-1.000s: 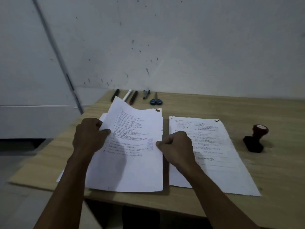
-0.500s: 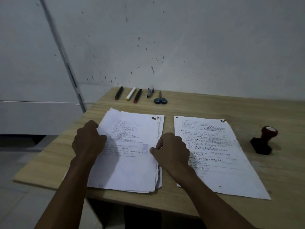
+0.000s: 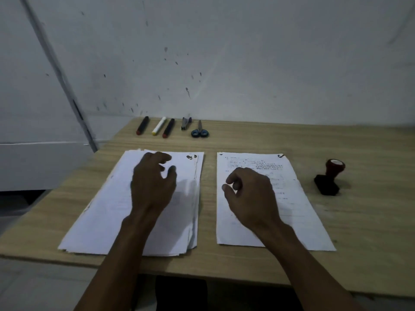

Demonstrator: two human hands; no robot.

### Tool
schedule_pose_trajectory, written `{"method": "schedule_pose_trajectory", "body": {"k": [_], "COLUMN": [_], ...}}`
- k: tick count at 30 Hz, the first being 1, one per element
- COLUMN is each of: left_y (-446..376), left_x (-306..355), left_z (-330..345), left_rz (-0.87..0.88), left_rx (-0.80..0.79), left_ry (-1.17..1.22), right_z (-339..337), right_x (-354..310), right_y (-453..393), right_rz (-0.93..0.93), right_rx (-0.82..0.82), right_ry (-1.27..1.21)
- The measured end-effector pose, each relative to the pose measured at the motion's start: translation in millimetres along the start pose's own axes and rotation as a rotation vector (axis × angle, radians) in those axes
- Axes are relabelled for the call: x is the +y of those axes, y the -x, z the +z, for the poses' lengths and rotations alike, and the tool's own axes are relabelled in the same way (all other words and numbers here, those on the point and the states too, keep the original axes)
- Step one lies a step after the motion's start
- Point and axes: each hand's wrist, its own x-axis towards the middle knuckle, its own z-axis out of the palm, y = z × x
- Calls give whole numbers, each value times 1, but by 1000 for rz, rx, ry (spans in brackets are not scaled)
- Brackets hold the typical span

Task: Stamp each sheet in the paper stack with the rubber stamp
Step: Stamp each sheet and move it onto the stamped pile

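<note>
Left hand (image 3: 155, 185): relaxed, over left paper stack (image 3: 107, 212). Right hand (image 3: 249, 194): loosely curled, apparently empty, above right sheet (image 3: 298, 221). Rubber stamp (image 3: 329, 177): far right, untouched. Risk: loose sheets sliding, smearing.

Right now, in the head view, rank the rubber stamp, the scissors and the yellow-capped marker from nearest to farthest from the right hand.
From the right hand:
1. Rubber stamp, to its right on the bare table, beyond the right-hand sheet.
2. Scissors, at the table's far edge, ahead and slightly left.
3. Yellow-capped marker, farther left in the same back row, between two dark markers.
</note>
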Motion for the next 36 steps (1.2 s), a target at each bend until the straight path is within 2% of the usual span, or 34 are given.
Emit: {"method": "schedule_pose_trajectory", "body": {"k": [8, 14, 16, 21, 24, 29, 33, 36], "left_y": [23, 28, 28, 33, 34, 35, 36, 36], "left_x": [72, 98, 97, 87, 83, 82, 82, 82], "left_z": [80, 115, 122, 133, 136, 137, 137, 137], "left_rz": [184, 204, 202, 204, 194, 218, 238, 232], "left_rx": [-293, -386, -392, -449, -477, -494, -488, -491], "left_ry": [156, 201, 184, 97, 75, 51, 33, 36], "right_z": [-59, -97, -106, -111, -110, -111, -110, -104], "right_x": [67, 100, 112, 129, 134, 130, 115, 105], "right_y": [0, -8, -14, -28, -32, -31, -27, -23], "right_rz": [97, 436, 503, 611, 592, 526, 355, 256], "right_rx": [196, 356, 339, 136, 81, 88, 151, 73], "right_ry": [108, 346, 365, 391, 400, 414, 234, 133]}}
